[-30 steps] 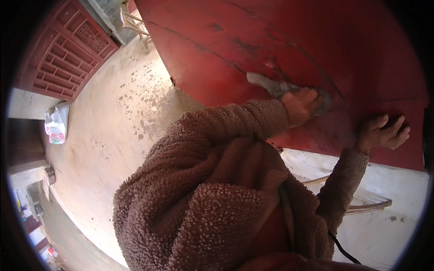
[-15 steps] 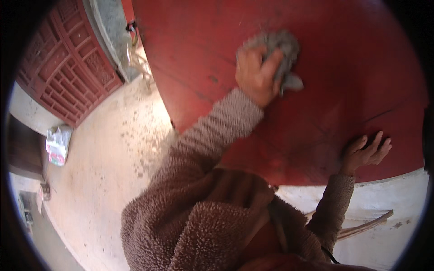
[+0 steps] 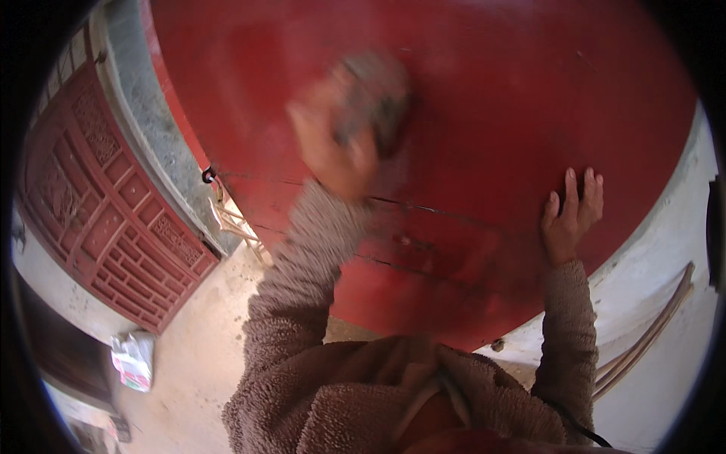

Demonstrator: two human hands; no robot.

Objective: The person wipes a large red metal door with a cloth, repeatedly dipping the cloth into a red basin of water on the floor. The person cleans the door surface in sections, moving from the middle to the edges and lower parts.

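Note:
A crumpled grey rag (image 3: 378,89) is pressed against a red tabletop (image 3: 499,113), and my left hand (image 3: 333,144) is closed around it. Motion blurs both the hand and the rag. Farther right, my right hand (image 3: 572,216) lies on the same red surface with its fingers spread and nothing in it. Dark cracks run across the tabletop in front of my body. Fuzzy brown sleeves cover both forearms.
Left of the table stand a carved red wooden door (image 3: 113,227) and a white plastic bag (image 3: 133,361) on the floor. A light wooden frame (image 3: 234,219) is by the table's left edge. Curved wooden strips (image 3: 643,333) lean at the right by a white wall.
My view has turned, so the table and door sit differently in it. My left hand has swept leftward over the tabletop with the rag. My right hand still rests on the table.

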